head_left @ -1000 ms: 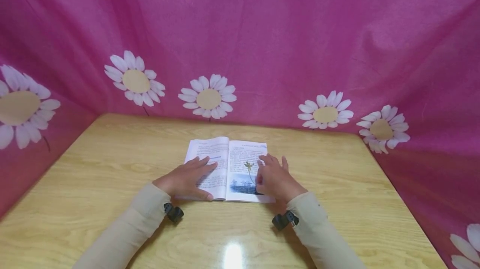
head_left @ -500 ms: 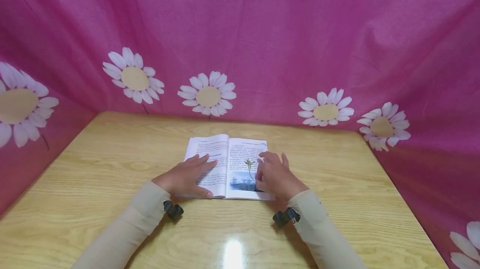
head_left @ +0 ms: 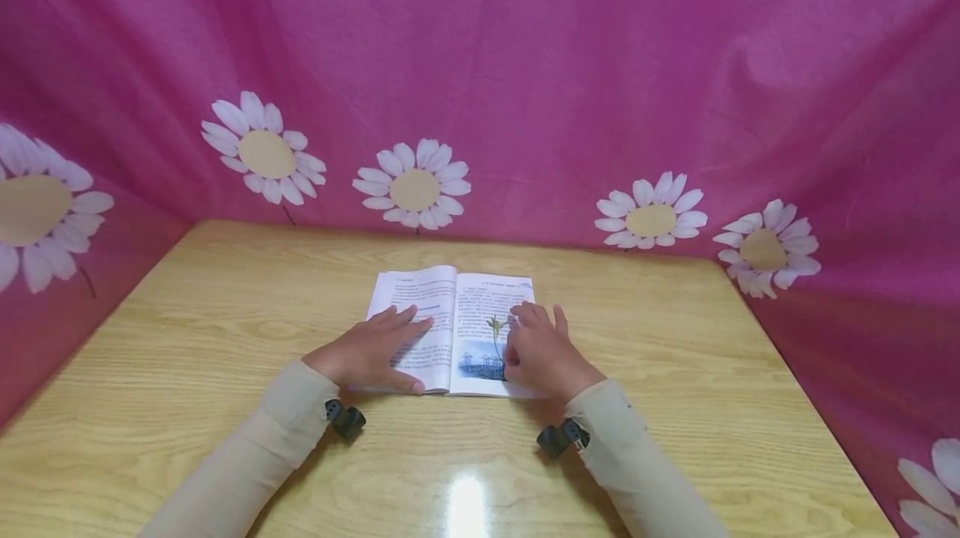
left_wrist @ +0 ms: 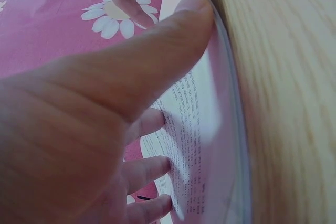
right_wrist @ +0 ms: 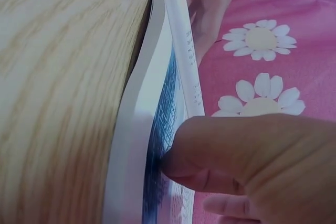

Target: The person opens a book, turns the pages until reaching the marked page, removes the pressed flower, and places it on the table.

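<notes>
An open book [head_left: 420,296] lies on the table, its left page bowed near the spine. My left hand [head_left: 367,350] rests spread on that page; its thumb [left_wrist: 173,30] lies along the book's near edge in the left wrist view. Over the right page, my right hand [head_left: 547,350] pinches the lower stem of a small yellow-green flower [head_left: 496,325]. The flower head lies over printed text, with the stem running down across a blue picture [head_left: 478,361]. In the right wrist view, curled thumb and fingers [right_wrist: 194,150] meet close over the picture, and the stem is hidden.
The light wooden table [head_left: 240,304] extends around the book, with a bright glare spot near the front. A pink curtain [head_left: 510,87] with large white daisies encloses the back and sides. Each wrist carries a small black camera [head_left: 345,419].
My right hand has shifted slightly left, bringing the flower's stem more upright over the page. My left hand stays on the left page. The head view has tilted slightly.
</notes>
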The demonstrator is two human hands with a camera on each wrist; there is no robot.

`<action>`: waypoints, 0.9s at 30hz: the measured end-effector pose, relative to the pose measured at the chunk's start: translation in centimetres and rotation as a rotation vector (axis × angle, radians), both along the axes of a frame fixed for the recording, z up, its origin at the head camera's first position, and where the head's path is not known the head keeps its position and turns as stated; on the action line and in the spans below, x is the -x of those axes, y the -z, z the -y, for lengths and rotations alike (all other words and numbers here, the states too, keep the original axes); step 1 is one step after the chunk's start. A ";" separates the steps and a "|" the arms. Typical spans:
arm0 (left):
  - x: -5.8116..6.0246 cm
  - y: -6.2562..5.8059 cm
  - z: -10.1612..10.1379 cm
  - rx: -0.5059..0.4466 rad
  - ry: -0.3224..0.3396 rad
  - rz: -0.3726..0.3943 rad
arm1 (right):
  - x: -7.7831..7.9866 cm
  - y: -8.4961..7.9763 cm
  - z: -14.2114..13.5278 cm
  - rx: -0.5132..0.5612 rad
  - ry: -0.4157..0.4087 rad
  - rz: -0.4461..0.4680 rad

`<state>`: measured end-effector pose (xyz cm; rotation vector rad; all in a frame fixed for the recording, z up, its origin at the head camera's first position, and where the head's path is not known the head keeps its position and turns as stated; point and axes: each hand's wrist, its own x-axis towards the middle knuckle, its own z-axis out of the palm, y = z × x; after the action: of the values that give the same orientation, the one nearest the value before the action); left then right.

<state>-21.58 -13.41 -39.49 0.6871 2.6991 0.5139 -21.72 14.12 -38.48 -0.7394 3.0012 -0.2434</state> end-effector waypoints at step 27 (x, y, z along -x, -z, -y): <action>0.1 -0.3 0.0 -0.002 0.000 0.023 | 0.5 -0.8 -1.1 0.023 0.044 0.007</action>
<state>-21.66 -13.36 -39.22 0.6775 2.6776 0.5217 -22.20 15.23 -37.64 -0.6735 3.0155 -0.2825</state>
